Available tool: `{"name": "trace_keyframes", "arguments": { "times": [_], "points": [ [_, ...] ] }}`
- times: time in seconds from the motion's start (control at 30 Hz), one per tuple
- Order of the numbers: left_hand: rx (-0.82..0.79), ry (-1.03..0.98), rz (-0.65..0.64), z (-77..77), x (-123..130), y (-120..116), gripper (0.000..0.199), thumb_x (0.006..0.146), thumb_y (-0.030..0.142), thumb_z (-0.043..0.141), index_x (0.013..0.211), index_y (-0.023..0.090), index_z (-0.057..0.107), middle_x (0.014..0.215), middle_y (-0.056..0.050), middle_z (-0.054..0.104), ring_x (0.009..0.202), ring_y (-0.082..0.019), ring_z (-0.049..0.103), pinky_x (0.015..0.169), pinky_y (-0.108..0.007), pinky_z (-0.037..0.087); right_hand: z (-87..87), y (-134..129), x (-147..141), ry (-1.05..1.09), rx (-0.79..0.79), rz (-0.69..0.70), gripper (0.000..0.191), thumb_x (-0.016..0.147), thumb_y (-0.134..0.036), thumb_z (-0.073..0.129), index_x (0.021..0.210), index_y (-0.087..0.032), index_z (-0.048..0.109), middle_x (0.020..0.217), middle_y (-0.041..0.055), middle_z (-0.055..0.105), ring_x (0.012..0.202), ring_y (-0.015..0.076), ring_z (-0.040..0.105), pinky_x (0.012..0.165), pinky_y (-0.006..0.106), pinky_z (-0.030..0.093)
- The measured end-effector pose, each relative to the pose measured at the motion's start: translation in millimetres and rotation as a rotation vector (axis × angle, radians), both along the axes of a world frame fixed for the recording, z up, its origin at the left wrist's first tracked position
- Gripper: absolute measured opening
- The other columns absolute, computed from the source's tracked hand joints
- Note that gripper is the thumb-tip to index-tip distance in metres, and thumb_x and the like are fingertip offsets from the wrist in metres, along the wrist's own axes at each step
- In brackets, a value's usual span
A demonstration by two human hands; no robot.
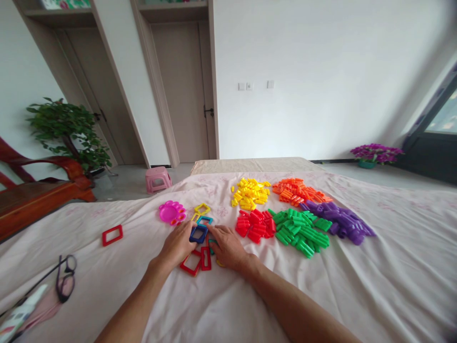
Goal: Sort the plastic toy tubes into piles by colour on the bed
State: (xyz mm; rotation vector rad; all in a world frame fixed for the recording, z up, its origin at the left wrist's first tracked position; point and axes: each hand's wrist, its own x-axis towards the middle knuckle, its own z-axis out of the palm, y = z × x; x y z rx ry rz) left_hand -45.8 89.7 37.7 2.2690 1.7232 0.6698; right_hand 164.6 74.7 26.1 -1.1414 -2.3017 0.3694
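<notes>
My left hand (181, 241) is closed at the left edge of a dark blue square frame tile (197, 241). My right hand (227, 247) reaches in from the other side, fingers stretched forward, a fingertip at or near the tile's right edge. Just beyond the blue tile lies a light blue frame tile (205, 218), with a yellow frame tile (197, 208) farther back. Below the hands are a red square frame (186, 269) and a narrow red frame (203, 258). Teal and yellow pieces are partly hidden under my right hand.
Piles of yellow (251, 193), orange (296, 191), red (255, 226), green (302, 231) and purple pieces (337, 220) lie to the right. A pink paw-shaped dish (168, 212) holds small orange pieces. At left are another red frame (103, 238), glasses (64, 281) and a white tube (24, 309).
</notes>
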Motion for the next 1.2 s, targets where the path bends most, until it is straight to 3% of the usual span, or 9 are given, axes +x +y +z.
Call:
{"name": "trace_keyframes", "arguments": {
  "times": [0.2, 0.37, 0.5, 0.57, 0.67, 0.77, 0.87, 1.0, 1.2],
  "points": [
    [0.034, 0.015, -0.09, 4.9, 6, -5, 0.05, 0.071, 0.009, 0.059, 0.12, 0.021, 0.061, 0.121, -0.011, 0.066, 0.116, -0.025, 0.059, 0.099, -0.035, 0.041, -6.0, 6, 4, 0.067, -0.012, 0.063, 0.065, 0.085, -0.017, 0.055, 0.148, -0.023, 0.04, 0.135, 0.0087, 0.06, 0.124, 0.0227, 0.053, 0.106, 0.038, 0.039],
    [-0.013, -0.118, -0.056, 7.9, 10, -4, 0.043, 0.074, 0.029, 0.069, 0.116, 0.024, 0.062, 0.115, -0.008, 0.07, 0.108, -0.025, 0.063, 0.091, -0.033, 0.045, -3.5, 5, 5, 0.223, 0.031, 0.126, 0.064, 0.079, -0.009, 0.054, 0.141, -0.025, 0.048, 0.128, 0.0067, 0.064, 0.116, 0.0214, 0.057, 0.102, 0.037, 0.043],
    [-0.055, -0.224, 0.034, 8.2, 9, -2, 0.024, 0.088, 0.039, 0.054, 0.102, 0.024, 0.067, 0.1, -0.007, 0.074, 0.096, -0.022, 0.067, 0.083, -0.031, 0.047, -8.6, 5, 4, 0.345, 0.056, 0.141, 0.064, 0.078, -0.007, 0.053, 0.14, -0.025, 0.048, 0.121, 0.006, 0.066, 0.113, 0.0223, 0.059, 0.1, 0.04, 0.045],
    [-0.049, -0.332, 0.093, 7.1, 8, 0, 0.027, 0.089, 0.043, 0.052, 0.096, 0.022, 0.069, 0.093, -0.007, 0.074, 0.089, -0.022, 0.068, 0.079, -0.031, 0.048, -14.2, 8, 4, 0.449, 0.045, 0.037, 0.057, 0.082, -0.009, 0.052, 0.137, -0.025, 0.049, 0.116, 0.0058, 0.067, 0.108, 0.0214, 0.061, 0.098, 0.041, 0.047],
    [-0.112, -0.677, 0.119, 5.8, 8, 3, 0.035, 0.085, 0.05, 0.058, 0.098, 0.019, 0.07, 0.091, -0.008, 0.075, 0.083, -0.023, 0.069, 0.073, -0.031, 0.051, -21.0, 13, 4, 0.579, -0.024, -0.117, 0.044, 0.087, -0.017, 0.054, 0.13, -0.024, 0.054, 0.112, 0.0064, 0.064, 0.098, 0.019, 0.062, 0.089, 0.038, 0.051],
    [-0.263, -0.951, 0.132, 7.2, 11, 3, 0.042, 0.078, 0.052, 0.066, 0.101, 0.016, 0.071, 0.089, -0.009, 0.075, 0.072, -0.021, 0.07, 0.061, -0.028, 0.05, -23.8, 17, 4, 0.656, -0.127, -0.1, 0.042, 0.089, -0.026, 0.057, 0.131, -0.023, 0.053, 0.117, 0.0077, 0.061, 0.092, 0.0174, 0.062, 0.081, 0.034, 0.054],
    [-0.325, -1.037, 0.144, 11.2, 15, 0, 0.044, 0.075, 0.049, 0.072, 0.104, 0.015, 0.069, 0.092, -0.01, 0.076, 0.069, -0.019, 0.07, 0.055, -0.025, 0.047, -22.8, 17, 4, 0.626, -0.157, -0.098, 0.042, 0.088, -0.024, 0.057, 0.13, -0.023, 0.055, 0.12, 0.0076, 0.061, 0.094, 0.0176, 0.062, 0.081, 0.033, 0.054],
    [-0.437, -1.135, 0.099, 14.0, 17, -5, 0.05, 0.074, 0.045, 0.074, 0.115, 0.017, 0.065, 0.103, -0.01, 0.075, 0.079, -0.02, 0.072, 0.061, -0.025, 0.05, -17.1, 14, 5, 0.527, -0.1, -0.1, 0.043, 0.084, -0.015, 0.054, 0.126, -0.024, 0.06, 0.119, 0.0061, 0.062, 0.099, 0.0185, 0.062, 0.087, 0.035, 0.052],
    [-0.204, -1.016, 0.117, 7.2, 17, 1, 0.047, 0.074, 0.05, 0.072, 0.105, 0.015, 0.07, 0.1, -0.009, 0.074, 0.09, -0.023, 0.07, 0.069, -0.028, 0.053, -9.3, 12, 6, 0.382, -0.044, -0.134, 0.042, 0.084, -0.012, 0.055, 0.124, -0.022, 0.062, 0.121, 0.0081, 0.062, 0.109, 0.0206, 0.059, 0.095, 0.034, 0.048]
  ]
}}
